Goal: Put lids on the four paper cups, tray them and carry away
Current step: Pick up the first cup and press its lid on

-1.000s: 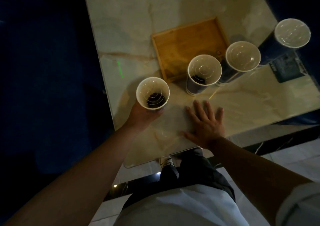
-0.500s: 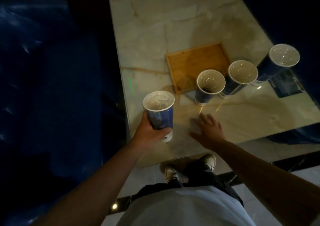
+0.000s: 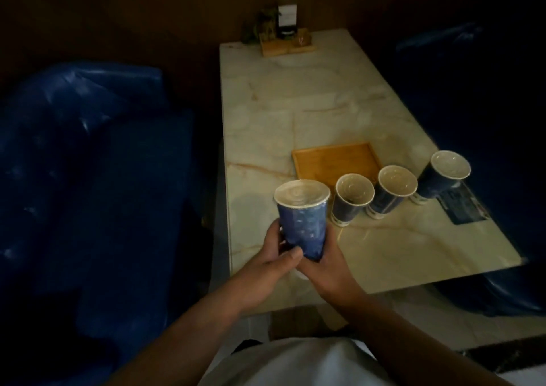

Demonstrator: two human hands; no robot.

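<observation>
Head view: one cup held up, three waiting

Both hands, left hand point(image 3: 273, 255) and right hand point(image 3: 323, 263), wrap around the blue cup point(image 3: 301, 223) above the table's point(image 3: 384, 252) near edge. It seems to wear a clear lid. Next, I think, it goes on the wooden tray point(image 3: 336, 161), gently.

Left hand point(image 3: 276, 255) fingers curled closed in a grip, right hand point(image 3: 323, 263) cupped just beside, touching, both forearms extended forward

A blue sofa point(image 3: 88, 178) flanks the marble table point(image 3: 310, 113); a small plant point(image 3: 263, 28) stands at its far end.
</observation>
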